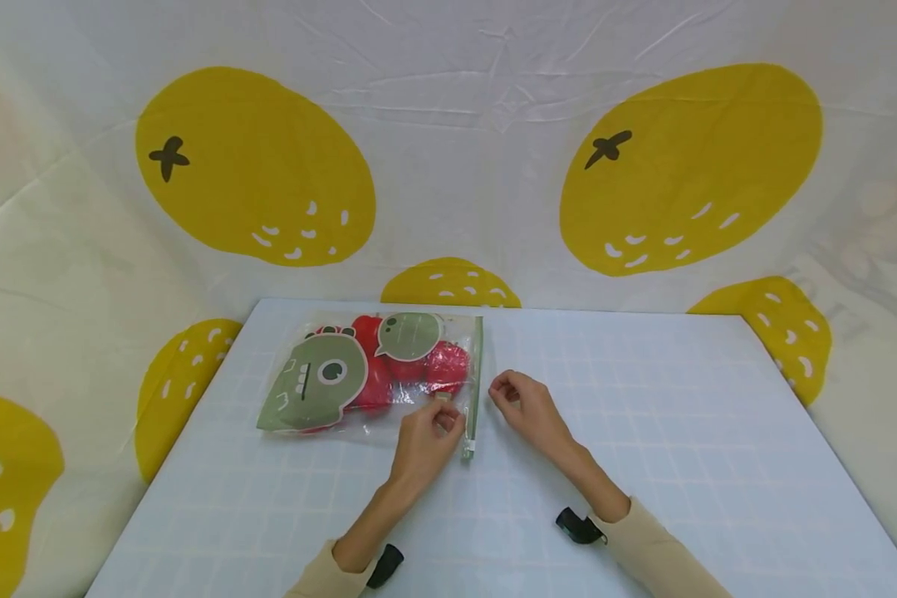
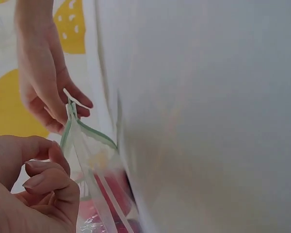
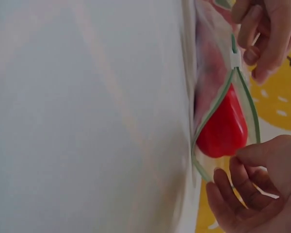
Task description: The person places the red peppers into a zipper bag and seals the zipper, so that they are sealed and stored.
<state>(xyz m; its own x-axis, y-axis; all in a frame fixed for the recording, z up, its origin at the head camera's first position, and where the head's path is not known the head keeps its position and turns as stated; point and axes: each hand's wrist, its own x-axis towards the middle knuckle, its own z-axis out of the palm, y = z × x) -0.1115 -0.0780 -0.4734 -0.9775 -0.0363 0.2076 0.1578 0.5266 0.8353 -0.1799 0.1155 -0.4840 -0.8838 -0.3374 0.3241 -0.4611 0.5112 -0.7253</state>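
Note:
A clear zip bag (image 1: pixel 366 428) with a green monster print lies on the table, several shiny red things inside it. At its right end runs a green zip edge (image 1: pixel 476 390), parted in the right wrist view around a rounded red piece (image 3: pixel 223 128). A pale slider (image 3: pixel 235 59) sits on that edge. My left hand (image 1: pixel 428 440) overlaps the bag near this end, its fingers loosely bent with nothing seen between them. Just right of the zip edge is my right hand (image 1: pixel 529 411), fingers loosely curved near the parted mouth, and no object shows in its grasp.
The white table (image 1: pixel 643 465) carries a faint grid pattern and extends right of the bag. Behind it hangs a white cloth (image 1: pixel 463 183) printed with big yellow fruit shapes. Black wrist devices (image 1: pixel 579 526) show at both sleeves.

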